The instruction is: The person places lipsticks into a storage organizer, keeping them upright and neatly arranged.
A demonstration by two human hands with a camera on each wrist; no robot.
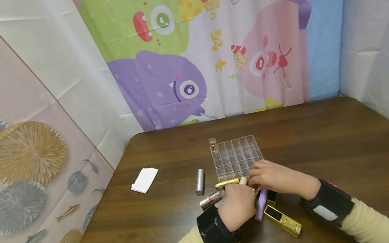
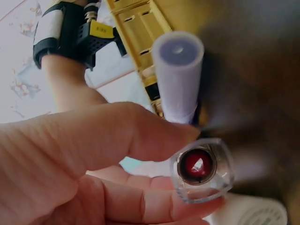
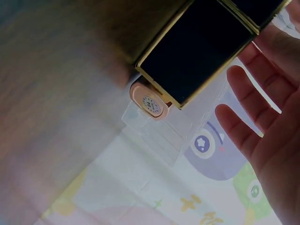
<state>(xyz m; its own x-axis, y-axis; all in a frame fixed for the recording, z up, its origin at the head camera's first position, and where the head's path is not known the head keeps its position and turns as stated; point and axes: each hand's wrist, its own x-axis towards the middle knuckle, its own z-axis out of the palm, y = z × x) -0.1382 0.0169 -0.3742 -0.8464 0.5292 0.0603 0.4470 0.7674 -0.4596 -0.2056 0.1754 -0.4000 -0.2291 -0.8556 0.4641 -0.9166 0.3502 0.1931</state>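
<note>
My left hand (image 1: 238,206) pinches a clear-cased lipstick (image 2: 199,166) with a dark red tip between thumb and fingers. My right hand (image 1: 267,175) reaches in beside it at the organizer's near corner. In the right wrist view, several fingers (image 3: 239,112) are loosely spread; its thumb side is mostly out of frame, so I cannot tell what it grips. A purple tube (image 1: 261,204) lies between the hands. Below the right hand are a gold-and-black case (image 1: 282,221) and a dark case (image 1: 271,197). A pale tube (image 1: 243,181) shows above the left hand.
A clear compartment organizer (image 1: 234,158) has one lipstick (image 1: 213,145) standing in its far left corner. Left of the hands lie a gold tube (image 1: 226,183), a shiny pinkish tube (image 1: 211,199) and a silver tube (image 1: 199,182). A white folded tissue (image 1: 145,180) is farther left.
</note>
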